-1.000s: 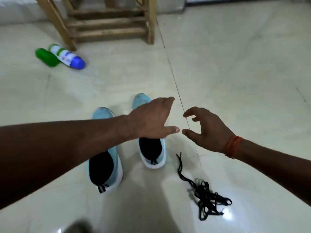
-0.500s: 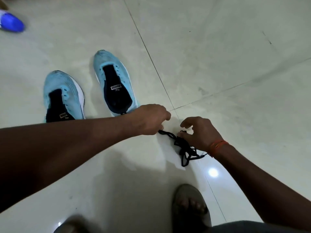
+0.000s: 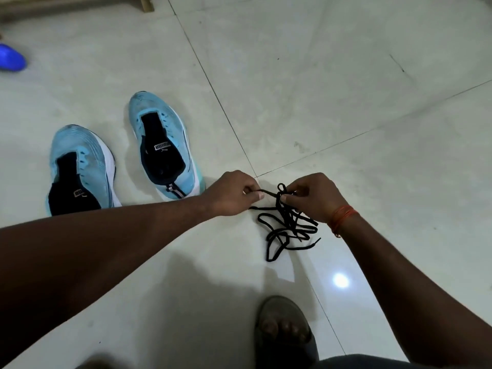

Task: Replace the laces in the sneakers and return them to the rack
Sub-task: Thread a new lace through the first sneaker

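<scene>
The pale tiled floor (image 3: 346, 102) carries everything. A wooden frame (image 3: 66, 8), probably the rack, shows only at eleven o'clock on the top edge. The two light-blue sneakers (image 3: 163, 147) stand side by side at ten o'clock from the hands, toes toward twelve, tongues dark, eyelets bare as far as I can see.

The left hand (image 3: 229, 194) pinches one end of the black laces (image 3: 286, 230) between thumb and forefinger; the right hand (image 3: 316, 199), close by at its three o'clock, pinches a loop at the top of the tangle, its other fingers curled.

The step in hand looks like freeing a lace from the bundle. It goes best, I judge, by holding the tip steady with the left and feeding slack out with the right; a hard tug would likely tighten any knot; if the bundle holds both laces, part them before turning to the shoes.

The laces are thin, flat and matte black; they form a loose heap of loops lying on the floor at five o'clock of the left hand, one free tip trailing toward four o'clock.
</scene>
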